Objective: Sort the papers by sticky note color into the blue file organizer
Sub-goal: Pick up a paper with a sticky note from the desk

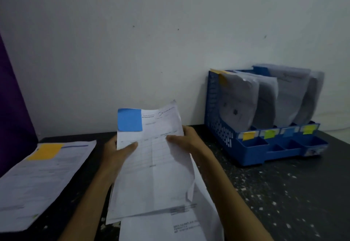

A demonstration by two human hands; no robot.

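Paper (151,165), creased, with blue sticky note (130,120) top-left, is gripped by fingers (130,146) of left hand (115,153) and right hand (186,139).

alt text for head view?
The left hand and right hand hold a sheet with a blue sticky note over a dark table. A paper-filled blue file organizer stands at right; a paper stack with a yellow sticky note lies at left.

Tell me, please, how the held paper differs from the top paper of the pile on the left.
The held paper bears a blue sticky note; the pile's top paper bears a yellow-orange sticky note. The held paper is raised, gripped by the left hand and right hand; the pile's top paper lies flat on the table. Both are white printed sheets.
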